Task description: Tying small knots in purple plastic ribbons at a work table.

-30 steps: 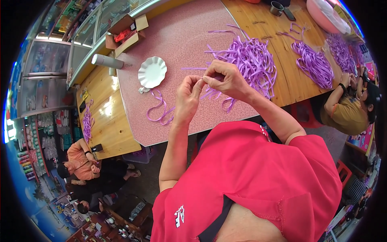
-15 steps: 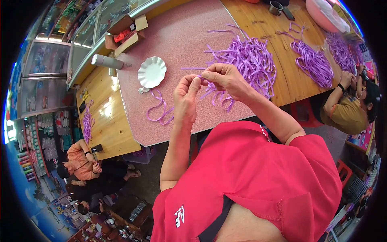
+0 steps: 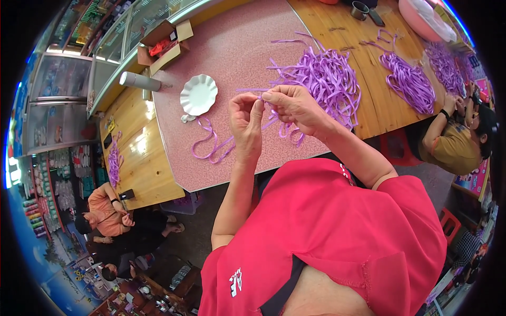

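Observation:
Fingertips meeting above the pink speckled tabletop [image 3: 253, 37], my left hand [image 3: 246, 118] and my right hand [image 3: 296, 109] pinch a narrow purple ribbon [image 3: 271, 117] between them. Only small bits of it show at the fingertips, so I cannot tell how it is folded. A loose length of purple ribbon [image 3: 196, 149] curls on the table left of my left hand and runs toward it. Just beyond my right hand lies a large tangled heap of purple ribbons [image 3: 329, 79]. A white scalloped plate [image 3: 199, 95] rests to the left, with a small crumpled whitish thing [image 3: 187, 118] beside it.
A grey-white cylinder [image 3: 139, 80] and an open cardboard box [image 3: 171, 45] with red contents stand at the far left. More ribbon bundles [image 3: 408, 84] lie rightward, near a metal cup [image 3: 360, 10] and a pink basin [image 3: 421, 21]. People sit at both sides.
Both hands have shifted slightly to the right and nearer me, still pinching the ribbon. The loose length left of my left hand now lies straighter toward it.

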Demonstrator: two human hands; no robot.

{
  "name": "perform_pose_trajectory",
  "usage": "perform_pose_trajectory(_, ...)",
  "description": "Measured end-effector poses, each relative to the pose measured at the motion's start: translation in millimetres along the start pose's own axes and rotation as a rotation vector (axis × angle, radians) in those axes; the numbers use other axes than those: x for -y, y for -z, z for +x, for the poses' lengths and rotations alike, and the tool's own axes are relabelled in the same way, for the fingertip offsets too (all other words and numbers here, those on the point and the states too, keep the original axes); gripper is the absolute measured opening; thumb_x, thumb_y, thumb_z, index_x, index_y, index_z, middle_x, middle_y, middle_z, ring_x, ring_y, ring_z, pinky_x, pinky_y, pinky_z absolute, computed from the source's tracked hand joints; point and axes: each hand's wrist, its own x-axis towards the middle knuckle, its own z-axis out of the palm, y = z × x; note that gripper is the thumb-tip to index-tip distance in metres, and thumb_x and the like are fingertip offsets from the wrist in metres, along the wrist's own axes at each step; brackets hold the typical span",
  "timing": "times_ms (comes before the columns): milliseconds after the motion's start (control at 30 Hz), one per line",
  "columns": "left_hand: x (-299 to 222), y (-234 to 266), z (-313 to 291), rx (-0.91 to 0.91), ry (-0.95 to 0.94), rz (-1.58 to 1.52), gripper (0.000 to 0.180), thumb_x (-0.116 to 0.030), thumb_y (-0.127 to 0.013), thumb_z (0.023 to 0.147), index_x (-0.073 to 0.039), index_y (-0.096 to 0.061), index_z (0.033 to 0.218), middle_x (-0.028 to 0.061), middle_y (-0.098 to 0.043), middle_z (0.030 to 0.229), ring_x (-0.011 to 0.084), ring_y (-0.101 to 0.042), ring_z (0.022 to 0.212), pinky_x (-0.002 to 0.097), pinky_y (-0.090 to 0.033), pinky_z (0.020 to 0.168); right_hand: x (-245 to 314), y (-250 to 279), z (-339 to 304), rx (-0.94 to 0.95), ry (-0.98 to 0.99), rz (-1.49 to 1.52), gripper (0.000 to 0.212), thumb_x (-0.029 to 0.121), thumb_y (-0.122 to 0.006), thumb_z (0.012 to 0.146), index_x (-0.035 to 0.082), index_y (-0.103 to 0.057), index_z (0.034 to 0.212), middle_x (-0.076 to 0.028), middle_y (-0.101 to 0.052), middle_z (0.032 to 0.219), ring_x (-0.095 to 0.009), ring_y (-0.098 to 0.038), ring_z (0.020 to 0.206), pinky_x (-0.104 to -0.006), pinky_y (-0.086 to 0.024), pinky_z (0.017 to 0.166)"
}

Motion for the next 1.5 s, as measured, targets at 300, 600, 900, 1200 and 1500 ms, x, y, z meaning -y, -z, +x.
perform_pose_trajectory(300, -8.8, 3.2, -3.8, 0.057, 0.006, 0.228, 0.012, -0.011, -0.059, 0.096, -0.002, -0.057, 0.103, 0.0039, -0.058, 0.099, 0.0093, -0.057, 0.089, 0.0228, -0.047, 0.08, 1.1, -0.1, -0.3, -0.043, 0.188, -0.289, 0.019, 0.024, -0.067, 0.092, 0.004, -0.067, 0.092, 0.006, -0.055, 0.071, 0.0, -0.042, 0.058, -0.0182, -0.033, 0.05)
perform_pose_trajectory(600, -19.5, 16.2, 5.7, 0.176, 0.156, 0.24, 0.016, -0.013, -0.061, 0.096, 0.0, -0.058, 0.104, 0.0071, -0.067, 0.093, 0.0098, -0.062, 0.085, 0.0212, -0.047, 0.077, 5.0, 13.4, 5.1, 0.067, 0.244, -0.488, 0.021, 0.018, -0.068, 0.091, -0.002, -0.067, 0.097, -0.002, -0.067, 0.087, -0.006, -0.06, 0.081, -0.0204, -0.047, 0.069)
perform_pose_trajectory(900, -16.2, 17.4, 7.7, 0.142, 0.194, 0.177, 0.016, -0.015, -0.062, 0.095, -0.001, -0.057, 0.101, 0.0067, -0.066, 0.091, 0.01, -0.061, 0.083, 0.0221, -0.047, 0.078, 8.6, 17.4, 2.4, 0.125, 0.312, -0.649, 0.019, 0.009, -0.068, 0.089, -0.004, -0.066, 0.102, -0.007, -0.068, 0.093, -0.01, -0.064, 0.088, -0.0237, -0.052, 0.077)
perform_pose_trajectory(1200, -7.3, 19.4, 6.7, 0.154, 0.179, 0.157, 0.015, -0.015, -0.058, 0.096, -0.001, -0.056, 0.101, 0.0076, -0.065, 0.09, 0.0117, -0.062, 0.085, 0.024, -0.047, 0.08, 12.0, 14.5, -1.9, 0.059, 0.415, -0.776, 0.016, 0.013, -0.073, 0.085, 0.002, -0.073, 0.096, -0.003, -0.068, 0.085, -0.007, -0.061, 0.076, -0.0217, -0.047, 0.065)
perform_pose_trajectory(1500, -5.2, 16.4, 4.3, 0.15, 0.193, 0.229, 0.015, -0.015, -0.056, 0.097, -0.001, -0.056, 0.101, 0.0064, -0.064, 0.09, 0.0105, -0.06, 0.085, 0.0239, -0.047, 0.081, 11.2, 11.1, -3.1, 0.034, 0.576, -0.839, 0.016, 0.012, -0.074, 0.083, 0.004, -0.074, 0.098, 0.0, -0.061, 0.073, -0.006, -0.055, 0.071, -0.023, -0.041, 0.058)
